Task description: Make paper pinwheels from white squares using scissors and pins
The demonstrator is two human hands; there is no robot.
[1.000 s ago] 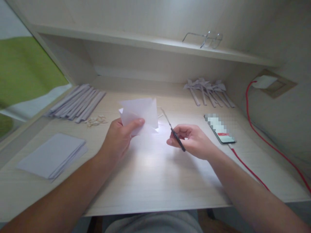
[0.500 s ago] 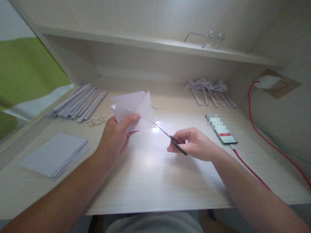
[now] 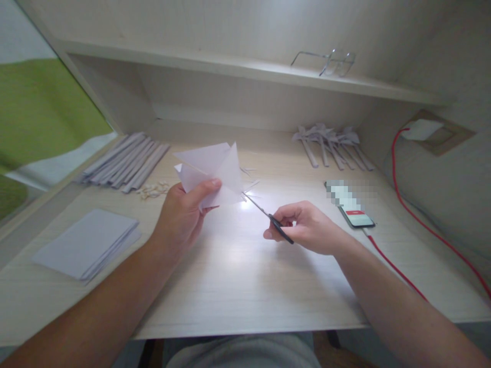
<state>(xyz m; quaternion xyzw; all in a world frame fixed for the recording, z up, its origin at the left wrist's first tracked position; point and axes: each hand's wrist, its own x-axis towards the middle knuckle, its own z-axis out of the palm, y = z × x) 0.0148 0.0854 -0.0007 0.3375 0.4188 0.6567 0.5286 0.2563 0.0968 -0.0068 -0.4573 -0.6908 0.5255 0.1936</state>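
Above the desk, my left hand [image 3: 184,212] pinches a sheet of white paper [image 3: 228,176] that is slit and splayed into pointed flaps, the thumb lying across its front. My right hand [image 3: 301,225] has its fingers in the black handles of a pair of scissors [image 3: 283,230]. The thin blades point up and left, their tips at the paper's lower right edge; whether they touch it I cannot tell. Narrow paper slivers [image 3: 251,186] lie on the desk just behind the tips.
Rolled paper sticks [image 3: 126,161] and small pale pieces [image 3: 153,190] lie at the left, behind a stack of paper [image 3: 90,243]. Paper pinwheels [image 3: 330,143] rest at the back right. A phone [image 3: 351,207] with a red cable [image 3: 395,268] lies at the right; glasses [image 3: 332,62] sit on the shelf.
Almost nothing differs. The scissor handles in my right hand have shifted very slightly, while the paper in my left hand stays in place.
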